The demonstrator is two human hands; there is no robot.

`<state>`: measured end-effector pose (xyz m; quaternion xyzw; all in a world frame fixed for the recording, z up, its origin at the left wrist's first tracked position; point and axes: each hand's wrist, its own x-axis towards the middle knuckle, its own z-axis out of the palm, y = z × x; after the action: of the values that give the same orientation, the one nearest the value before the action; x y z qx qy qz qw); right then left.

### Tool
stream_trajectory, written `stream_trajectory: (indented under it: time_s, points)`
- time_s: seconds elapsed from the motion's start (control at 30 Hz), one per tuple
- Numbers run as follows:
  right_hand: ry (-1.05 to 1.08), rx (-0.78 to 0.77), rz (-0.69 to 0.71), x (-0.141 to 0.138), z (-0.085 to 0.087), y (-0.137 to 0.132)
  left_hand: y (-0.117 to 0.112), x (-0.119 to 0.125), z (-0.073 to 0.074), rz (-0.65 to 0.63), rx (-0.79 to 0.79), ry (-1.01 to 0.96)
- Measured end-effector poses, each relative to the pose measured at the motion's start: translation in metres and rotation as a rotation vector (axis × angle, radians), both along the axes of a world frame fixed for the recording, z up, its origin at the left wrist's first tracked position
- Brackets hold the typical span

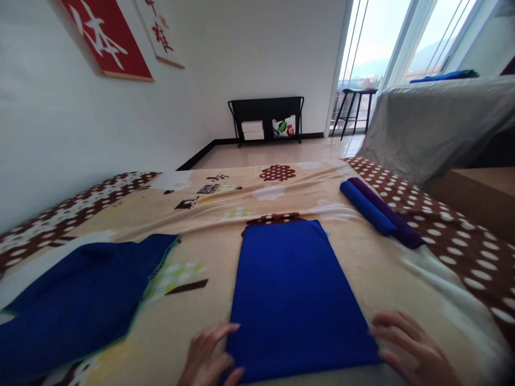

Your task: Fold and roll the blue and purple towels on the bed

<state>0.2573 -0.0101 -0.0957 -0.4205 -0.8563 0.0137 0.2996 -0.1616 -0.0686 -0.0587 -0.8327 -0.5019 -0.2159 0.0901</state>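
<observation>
A blue cloth [293,300], folded into a flat rectangle, lies in front of me on a patterned blanket [201,316]. At its near left corner is my left hand [211,354], fingers apart, with fingertips resting on the cloth's edge. By the near right corner, my right hand [412,346] has its fingers spread and slightly bent, the tips at the edge. Neither hand appears to grip the cloth. To the left, a darker blue cloth with a green edge [88,300] lies spread out and uneven.
A rolled blue cloth [368,206] and a rolled purple cloth [386,212] lie side by side at the right. Past the bed stand a black rack [265,110], a dark stool [358,94] and a piece of furniture under a grey cover [438,118]. A wall [52,123] borders the left.
</observation>
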Motion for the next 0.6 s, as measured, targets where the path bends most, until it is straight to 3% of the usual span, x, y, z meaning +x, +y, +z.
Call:
stream_trajectory:
  time_s: [0.07,0.13,0.2,0.27,0.37,0.43,0.5,0.6]
  points:
    - [0.0,0.086,-0.13,-0.056,0.01,0.005,0.022,0.046,-0.002,0.092,0.065,-0.002]
    - [-0.115,0.104,-0.153,-0.107,0.01,0.009,0.038,0.085,-0.012,0.17,0.065,0.086]
    - [-0.232,0.122,-0.128,-0.13,0.001,0.009,0.041,0.101,-0.028,0.193,0.063,0.193]
    - [-0.305,0.141,-0.149,-0.119,-0.013,0.003,0.028,0.088,-0.045,0.218,0.085,0.262]
    - [-0.32,0.186,-0.221,-0.066,-0.028,-0.011,-0.004,0.045,-0.06,0.274,0.106,0.294]
    - [-0.309,0.212,-0.209,-0.039,-0.024,-0.014,-0.016,0.026,-0.055,0.264,0.112,0.284]
    - [-0.298,0.199,-0.189,-0.038,-0.009,-0.003,-0.005,0.026,-0.035,0.234,0.094,0.246]
    - [-0.291,0.049,-0.107,-0.085,0.023,0.045,0.06,0.052,0.005,0.117,-0.067,0.149]
